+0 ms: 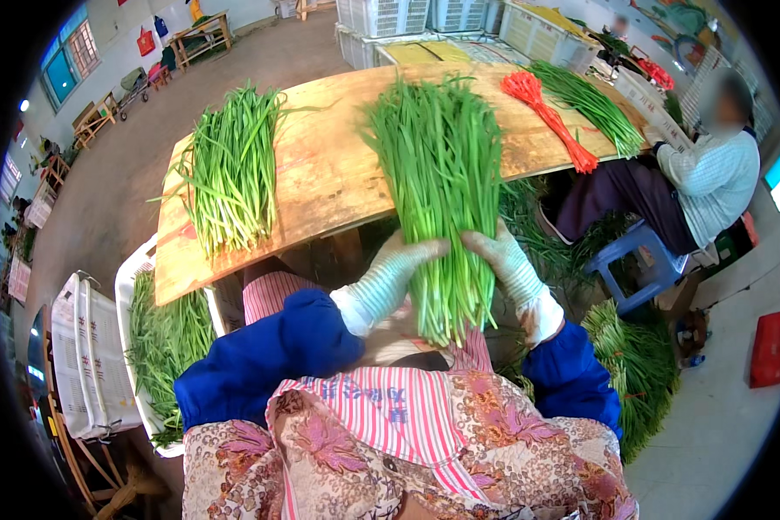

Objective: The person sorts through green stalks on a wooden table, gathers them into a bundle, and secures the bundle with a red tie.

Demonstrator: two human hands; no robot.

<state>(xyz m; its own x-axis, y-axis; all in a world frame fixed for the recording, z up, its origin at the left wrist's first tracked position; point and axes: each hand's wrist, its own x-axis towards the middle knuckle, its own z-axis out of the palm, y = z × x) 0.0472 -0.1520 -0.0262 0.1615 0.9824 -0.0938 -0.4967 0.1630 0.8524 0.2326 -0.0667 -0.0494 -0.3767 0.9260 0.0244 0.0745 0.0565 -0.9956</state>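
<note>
A large bunch of long green garlic chives (442,169) stands between my hands at the near edge of the wooden table (331,169), its pale stem ends towards me. My left hand (403,260), in a striped work glove, grips the bunch from the left. My right hand (504,260), gloved alike, grips it from the right, both thumbs lying across the near side. Another pile of chives (234,175) lies at the table's left. To the right lie a bundle of red ties (549,120) and a smaller row of chives (588,107).
A white basket of greens (169,351) stands at lower left, beside stacked white crates (91,357). Tied chive bundles (637,377) lie on the floor at right. A person (708,162) sits on a blue plastic stool (643,266) at the table's right end. More crates (396,19) stand behind.
</note>
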